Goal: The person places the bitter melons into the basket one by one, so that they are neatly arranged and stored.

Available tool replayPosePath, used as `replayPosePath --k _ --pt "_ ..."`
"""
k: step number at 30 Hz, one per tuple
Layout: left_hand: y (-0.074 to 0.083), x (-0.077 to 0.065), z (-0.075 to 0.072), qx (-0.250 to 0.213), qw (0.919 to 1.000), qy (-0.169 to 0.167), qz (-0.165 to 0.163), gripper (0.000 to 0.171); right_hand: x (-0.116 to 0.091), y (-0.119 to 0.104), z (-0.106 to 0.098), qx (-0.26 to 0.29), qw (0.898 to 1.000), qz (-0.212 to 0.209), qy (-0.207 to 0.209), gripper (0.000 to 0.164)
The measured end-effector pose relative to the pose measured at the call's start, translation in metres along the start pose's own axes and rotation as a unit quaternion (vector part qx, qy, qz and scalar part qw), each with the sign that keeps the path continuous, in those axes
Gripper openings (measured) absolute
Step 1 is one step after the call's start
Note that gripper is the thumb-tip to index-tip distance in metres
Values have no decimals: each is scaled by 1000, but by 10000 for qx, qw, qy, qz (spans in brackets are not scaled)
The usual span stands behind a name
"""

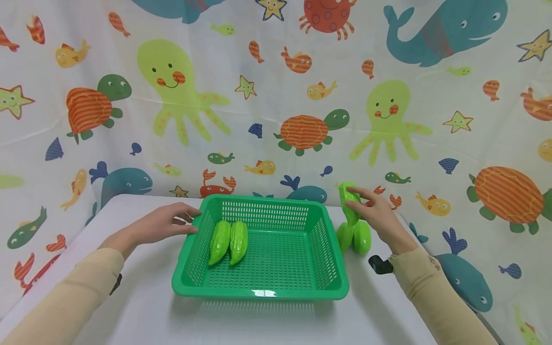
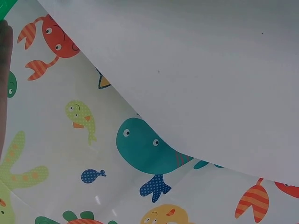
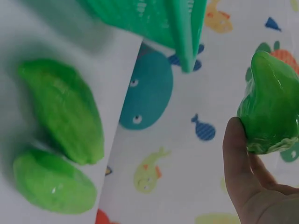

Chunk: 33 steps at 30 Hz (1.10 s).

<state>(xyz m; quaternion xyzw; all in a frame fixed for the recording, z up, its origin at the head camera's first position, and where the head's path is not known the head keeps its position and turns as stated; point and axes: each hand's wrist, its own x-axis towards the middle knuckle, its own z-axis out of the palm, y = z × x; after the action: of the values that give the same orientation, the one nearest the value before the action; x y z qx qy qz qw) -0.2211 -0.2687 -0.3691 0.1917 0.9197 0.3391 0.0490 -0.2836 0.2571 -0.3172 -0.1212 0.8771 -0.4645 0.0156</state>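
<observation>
My right hand pinches a bright green bitter melon between thumb and fingers, raised above the table just past the basket's right side. In the right wrist view the held bitter melon stands with its narrow tip up. Two more bitter melons lie on the table below it, side by side. Another pair of bitter melons rests in the left part of the green basket. At the basket's left rim is my left hand, fingers loosely extended, fingertips right at the rim. Only a sliver of it shows in the left wrist view.
A white table carries the basket. Behind and beside it hangs a white curtain printed with sea animals. The basket's right wall stands between its inside and the two bitter melons on the table.
</observation>
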Motion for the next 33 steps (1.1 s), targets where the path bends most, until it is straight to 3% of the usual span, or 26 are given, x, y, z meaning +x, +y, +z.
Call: replayPosePath --k 12,33 --pt "2 -1 -1 -126 9999 -13 -11 58 5 -24 31 636 9956 -163 -672 53" --pt "2 -1 -1 -120 9999 -27 39 59 23 -52 91 799 9892 48 -1228 48"
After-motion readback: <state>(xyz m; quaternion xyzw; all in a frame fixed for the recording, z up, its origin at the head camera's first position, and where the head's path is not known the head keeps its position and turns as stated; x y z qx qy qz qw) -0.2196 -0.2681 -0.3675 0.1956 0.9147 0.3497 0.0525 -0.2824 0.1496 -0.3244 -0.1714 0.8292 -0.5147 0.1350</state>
